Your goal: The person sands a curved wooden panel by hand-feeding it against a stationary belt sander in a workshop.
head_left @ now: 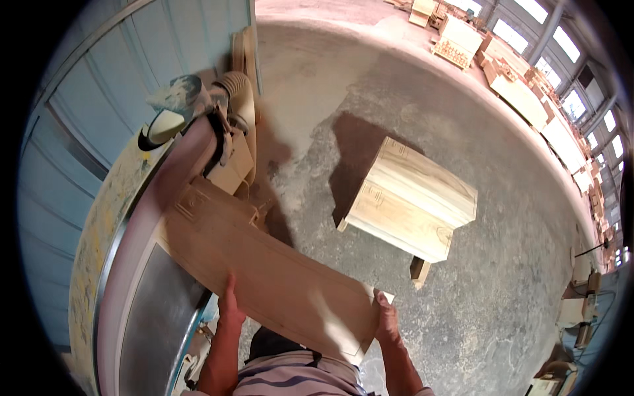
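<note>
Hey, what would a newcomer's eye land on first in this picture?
Probably the long wooden board stretching across the lower middle, its near edge in the left hand and its right end in the right hand. Next, the pinkish belt curving down the left, and the pale wooden panels above the grey floor, right of centre.

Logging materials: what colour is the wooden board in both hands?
The wooden board is brown, with a brighter patch at lower right; best seen in the head view.

White rectangular windows (510, 35) glare at upper right. We see light streaking the long tan wooden board (274, 267); edges bend.
</note>
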The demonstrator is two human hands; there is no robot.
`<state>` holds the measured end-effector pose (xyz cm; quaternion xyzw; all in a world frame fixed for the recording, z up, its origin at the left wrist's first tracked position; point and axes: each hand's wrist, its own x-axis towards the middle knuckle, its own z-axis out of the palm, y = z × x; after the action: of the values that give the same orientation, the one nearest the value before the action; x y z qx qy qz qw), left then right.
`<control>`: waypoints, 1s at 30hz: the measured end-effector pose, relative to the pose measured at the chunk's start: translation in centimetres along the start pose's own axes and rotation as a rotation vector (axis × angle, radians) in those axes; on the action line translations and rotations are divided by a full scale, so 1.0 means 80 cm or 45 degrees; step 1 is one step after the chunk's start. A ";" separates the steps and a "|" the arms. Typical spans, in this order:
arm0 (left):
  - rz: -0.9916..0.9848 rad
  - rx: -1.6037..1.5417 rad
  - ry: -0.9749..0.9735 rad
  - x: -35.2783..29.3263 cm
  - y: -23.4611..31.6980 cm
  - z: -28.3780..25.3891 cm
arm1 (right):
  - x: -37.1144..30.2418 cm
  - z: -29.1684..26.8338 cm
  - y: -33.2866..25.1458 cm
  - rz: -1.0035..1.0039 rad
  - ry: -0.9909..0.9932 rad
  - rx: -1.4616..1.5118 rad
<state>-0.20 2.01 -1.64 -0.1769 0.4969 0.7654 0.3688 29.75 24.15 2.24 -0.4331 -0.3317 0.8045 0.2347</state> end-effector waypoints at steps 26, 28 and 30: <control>0.062 0.020 -0.078 0.026 -0.005 -0.017 | 0.013 -0.021 0.020 0.061 0.160 -0.044; 0.066 -0.011 -0.184 0.029 -0.009 -0.015 | 0.027 -0.043 0.041 -0.022 0.195 -0.117; 0.055 -0.001 -0.252 0.018 -0.009 -0.012 | 0.021 -0.031 0.035 -0.166 0.189 -0.286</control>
<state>-0.72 1.88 -3.41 -0.0898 0.4616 0.7870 0.3994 30.76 24.19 -1.77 -0.4924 -0.4289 0.7111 0.2605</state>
